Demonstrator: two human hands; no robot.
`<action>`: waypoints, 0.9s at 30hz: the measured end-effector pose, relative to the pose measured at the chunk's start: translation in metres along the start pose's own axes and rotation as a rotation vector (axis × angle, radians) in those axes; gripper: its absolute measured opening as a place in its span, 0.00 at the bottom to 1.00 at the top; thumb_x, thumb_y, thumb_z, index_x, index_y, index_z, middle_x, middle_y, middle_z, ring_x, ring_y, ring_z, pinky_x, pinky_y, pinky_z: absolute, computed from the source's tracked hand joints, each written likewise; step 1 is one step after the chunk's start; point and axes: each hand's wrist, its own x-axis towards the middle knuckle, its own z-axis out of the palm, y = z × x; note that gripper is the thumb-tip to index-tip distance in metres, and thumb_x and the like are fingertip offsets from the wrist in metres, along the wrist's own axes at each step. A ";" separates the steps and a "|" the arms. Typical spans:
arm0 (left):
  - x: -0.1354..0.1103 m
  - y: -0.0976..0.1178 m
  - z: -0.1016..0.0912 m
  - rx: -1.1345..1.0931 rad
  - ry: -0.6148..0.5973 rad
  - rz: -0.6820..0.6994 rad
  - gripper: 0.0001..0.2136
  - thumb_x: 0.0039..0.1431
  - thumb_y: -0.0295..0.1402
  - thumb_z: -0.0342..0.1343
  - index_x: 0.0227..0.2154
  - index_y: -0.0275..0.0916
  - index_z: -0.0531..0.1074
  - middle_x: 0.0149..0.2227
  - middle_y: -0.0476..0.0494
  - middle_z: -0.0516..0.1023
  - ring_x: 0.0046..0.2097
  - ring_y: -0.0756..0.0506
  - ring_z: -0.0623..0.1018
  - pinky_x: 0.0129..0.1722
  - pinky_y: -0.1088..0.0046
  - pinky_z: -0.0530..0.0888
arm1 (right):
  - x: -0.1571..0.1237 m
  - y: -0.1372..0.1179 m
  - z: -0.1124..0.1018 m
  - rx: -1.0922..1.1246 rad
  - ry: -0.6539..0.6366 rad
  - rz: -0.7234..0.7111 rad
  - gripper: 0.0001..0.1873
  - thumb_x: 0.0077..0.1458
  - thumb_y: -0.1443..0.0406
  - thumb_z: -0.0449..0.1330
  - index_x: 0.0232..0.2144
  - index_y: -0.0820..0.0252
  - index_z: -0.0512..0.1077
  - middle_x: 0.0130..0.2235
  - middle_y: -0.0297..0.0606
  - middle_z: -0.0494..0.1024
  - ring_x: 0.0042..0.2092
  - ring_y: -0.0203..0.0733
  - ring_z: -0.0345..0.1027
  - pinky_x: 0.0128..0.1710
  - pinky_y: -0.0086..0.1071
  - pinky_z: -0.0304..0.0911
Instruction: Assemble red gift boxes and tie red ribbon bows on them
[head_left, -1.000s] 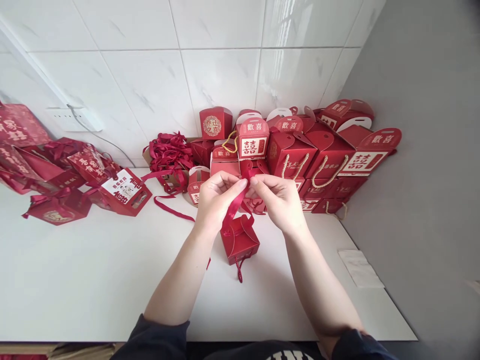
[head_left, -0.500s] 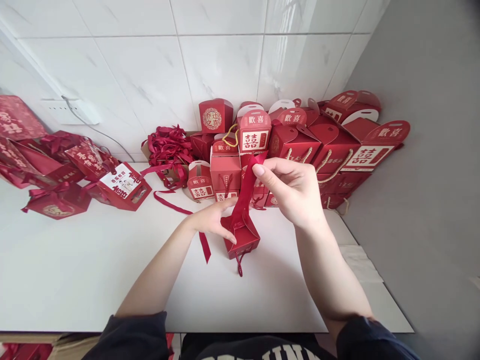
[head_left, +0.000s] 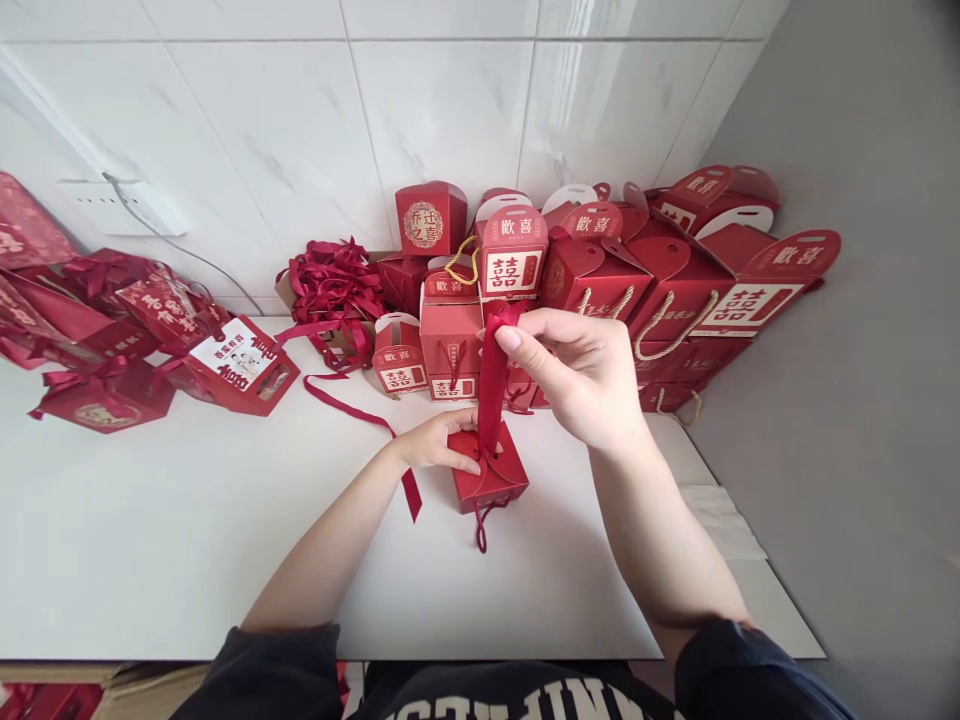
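Observation:
A small red gift box (head_left: pixel 491 485) stands on the white table in front of me, its curved top flaps folded together. From the slits in its top a dark red ribbon (head_left: pixel 493 390) runs straight up. My right hand (head_left: pixel 581 375) pinches the upper end of that ribbon between thumb and fingers, well above the box. Around the left part of the box top lies my left hand (head_left: pixel 442 440), thumb on the near flap and fingers toward the back, partly hidden behind the ribbon. A red cord with a tassel (head_left: pixel 481 535) hangs from the box front.
A loose red ribbon (head_left: pixel 352 410) lies left of the box. Behind it are a heap of ribbons (head_left: pixel 334 285) and stacked red boxes (head_left: pixel 600 275) along the tiled wall. Ribboned boxes (head_left: pixel 112 400) sit at the left; a grey wall (head_left: pixel 862 400) bounds the right.
The ribbon is now pulled straighter and more upright. The box's top flaps have come together flatter, and my left hand has shifted slightly right and up onto them.

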 end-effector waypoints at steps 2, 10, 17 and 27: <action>0.002 0.000 -0.001 0.030 -0.030 0.007 0.26 0.47 0.30 0.69 0.52 0.38 0.71 0.49 0.34 0.77 0.52 0.39 0.76 0.54 0.61 0.71 | 0.000 0.001 0.001 -0.006 0.006 0.000 0.10 0.57 0.60 0.62 0.27 0.59 0.77 0.27 0.32 0.74 0.28 0.34 0.65 0.29 0.30 0.62; 0.008 -0.005 -0.008 0.215 -0.049 0.099 0.09 0.52 0.34 0.66 0.37 0.42 0.82 0.43 0.39 0.81 0.57 0.40 0.71 0.62 0.61 0.62 | 0.001 0.004 0.000 -0.019 0.009 -0.016 0.10 0.58 0.60 0.62 0.27 0.59 0.77 0.26 0.32 0.74 0.28 0.35 0.65 0.28 0.30 0.62; 0.011 -0.007 -0.006 0.257 -0.022 0.099 0.08 0.52 0.35 0.65 0.36 0.44 0.83 0.39 0.40 0.83 0.56 0.40 0.71 0.60 0.60 0.64 | 0.001 0.003 -0.009 -0.118 0.078 -0.083 0.08 0.57 0.63 0.63 0.27 0.57 0.77 0.25 0.31 0.73 0.29 0.35 0.64 0.30 0.31 0.61; 0.006 0.010 0.000 0.182 -0.046 0.094 0.07 0.50 0.33 0.67 0.33 0.39 0.81 0.45 0.37 0.80 0.55 0.39 0.73 0.60 0.58 0.64 | 0.005 0.004 -0.020 -0.029 -0.011 -0.013 0.13 0.58 0.61 0.62 0.23 0.60 0.73 0.25 0.31 0.71 0.27 0.33 0.61 0.28 0.29 0.59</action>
